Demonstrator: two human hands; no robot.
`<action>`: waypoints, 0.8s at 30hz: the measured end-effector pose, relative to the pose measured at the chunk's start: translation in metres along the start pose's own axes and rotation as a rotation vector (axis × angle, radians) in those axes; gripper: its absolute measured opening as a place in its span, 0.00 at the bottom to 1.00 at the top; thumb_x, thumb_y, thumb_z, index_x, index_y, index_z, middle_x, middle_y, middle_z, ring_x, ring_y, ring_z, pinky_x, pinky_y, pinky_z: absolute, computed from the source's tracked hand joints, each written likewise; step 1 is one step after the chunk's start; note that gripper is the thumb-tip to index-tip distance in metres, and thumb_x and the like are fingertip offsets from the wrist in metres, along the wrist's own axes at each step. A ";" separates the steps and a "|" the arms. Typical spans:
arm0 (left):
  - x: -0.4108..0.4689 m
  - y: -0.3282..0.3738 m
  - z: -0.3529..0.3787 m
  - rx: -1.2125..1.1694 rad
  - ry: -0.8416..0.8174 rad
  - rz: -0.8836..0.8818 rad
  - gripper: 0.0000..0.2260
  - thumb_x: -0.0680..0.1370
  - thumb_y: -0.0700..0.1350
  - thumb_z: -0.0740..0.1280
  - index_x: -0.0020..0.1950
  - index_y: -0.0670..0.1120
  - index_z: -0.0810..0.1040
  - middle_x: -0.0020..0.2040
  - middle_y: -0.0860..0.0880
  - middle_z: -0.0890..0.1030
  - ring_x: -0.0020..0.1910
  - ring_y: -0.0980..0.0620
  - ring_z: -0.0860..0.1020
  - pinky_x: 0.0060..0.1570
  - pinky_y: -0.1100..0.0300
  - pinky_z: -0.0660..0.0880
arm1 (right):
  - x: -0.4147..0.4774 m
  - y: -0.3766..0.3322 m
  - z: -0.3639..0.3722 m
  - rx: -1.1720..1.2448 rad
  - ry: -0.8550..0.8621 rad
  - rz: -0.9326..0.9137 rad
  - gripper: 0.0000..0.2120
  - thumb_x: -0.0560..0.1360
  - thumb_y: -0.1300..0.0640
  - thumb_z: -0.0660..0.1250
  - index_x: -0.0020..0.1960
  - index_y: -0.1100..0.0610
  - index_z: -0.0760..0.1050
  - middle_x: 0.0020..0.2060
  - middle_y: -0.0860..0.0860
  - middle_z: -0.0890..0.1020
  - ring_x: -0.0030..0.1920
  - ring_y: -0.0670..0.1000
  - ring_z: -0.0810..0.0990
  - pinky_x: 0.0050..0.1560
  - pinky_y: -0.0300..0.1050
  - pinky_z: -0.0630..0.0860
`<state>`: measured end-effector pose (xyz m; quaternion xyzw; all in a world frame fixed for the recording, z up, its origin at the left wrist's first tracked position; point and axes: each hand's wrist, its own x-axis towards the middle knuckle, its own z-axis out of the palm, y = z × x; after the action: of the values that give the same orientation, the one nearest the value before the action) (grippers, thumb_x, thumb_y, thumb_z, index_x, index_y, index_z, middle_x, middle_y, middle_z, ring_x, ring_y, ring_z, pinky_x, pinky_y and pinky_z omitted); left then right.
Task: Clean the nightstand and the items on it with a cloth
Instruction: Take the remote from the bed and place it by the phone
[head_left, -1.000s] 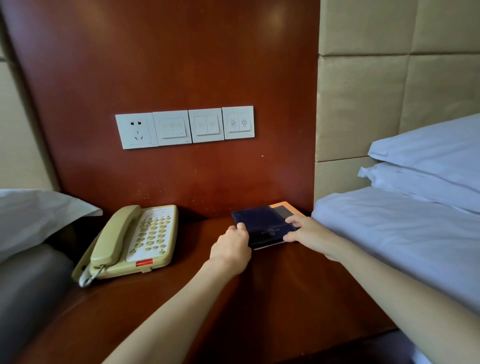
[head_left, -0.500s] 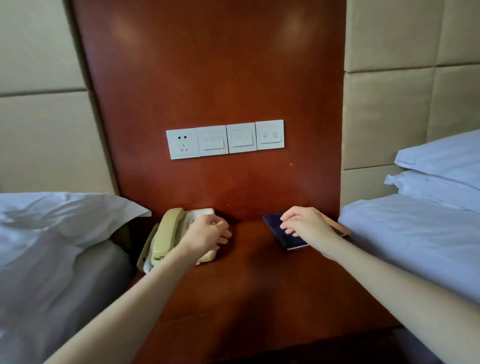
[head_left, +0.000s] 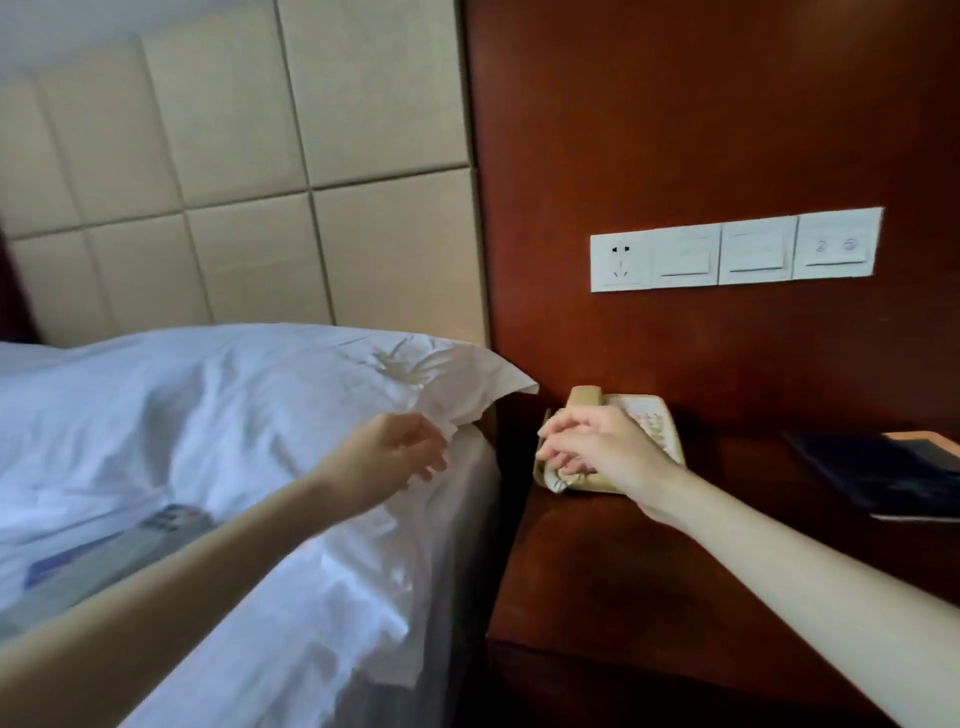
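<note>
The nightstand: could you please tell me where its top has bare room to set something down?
The nightstand is bare at its front, bordered by the bed, telephone and dark folder. The back is crowded: the right hand over the telephone, folder at right.

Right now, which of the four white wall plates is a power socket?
The leftmost plate: it alone shows plug holes, while the other three are flat switches.

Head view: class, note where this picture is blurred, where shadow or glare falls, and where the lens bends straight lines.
Head view: the whole frame is soft with blur, plainest on the switch plates and the remote; light is dull and even, with no hard glare; deep shadow sits under the pillow corner beside the phone; the headboard seams bow from the wide lens.
</note>
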<state>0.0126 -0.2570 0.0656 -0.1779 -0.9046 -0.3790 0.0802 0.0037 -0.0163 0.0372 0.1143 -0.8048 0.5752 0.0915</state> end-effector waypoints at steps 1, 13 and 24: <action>-0.012 -0.010 -0.013 0.025 0.022 -0.021 0.07 0.77 0.39 0.63 0.44 0.48 0.79 0.39 0.51 0.84 0.36 0.57 0.81 0.37 0.63 0.76 | 0.003 -0.005 0.017 0.008 -0.030 -0.017 0.05 0.74 0.62 0.65 0.45 0.57 0.79 0.39 0.54 0.85 0.40 0.48 0.83 0.41 0.39 0.77; -0.110 -0.111 -0.139 0.536 0.214 -0.350 0.16 0.74 0.49 0.69 0.60 0.45 0.75 0.57 0.47 0.78 0.56 0.49 0.76 0.55 0.57 0.72 | 0.003 -0.060 0.191 0.238 -0.331 -0.077 0.05 0.74 0.66 0.65 0.43 0.58 0.75 0.37 0.57 0.82 0.34 0.51 0.78 0.36 0.40 0.74; -0.123 -0.168 -0.138 0.787 0.101 -0.538 0.34 0.67 0.69 0.66 0.65 0.50 0.68 0.66 0.49 0.62 0.64 0.47 0.63 0.60 0.50 0.60 | 0.001 -0.046 0.280 0.311 -0.467 -0.023 0.10 0.71 0.67 0.65 0.47 0.54 0.73 0.41 0.55 0.79 0.37 0.49 0.79 0.38 0.39 0.77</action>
<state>0.0635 -0.4969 0.0168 0.1249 -0.9883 -0.0231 0.0843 0.0120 -0.2959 -0.0111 0.2657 -0.7046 0.6490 -0.1084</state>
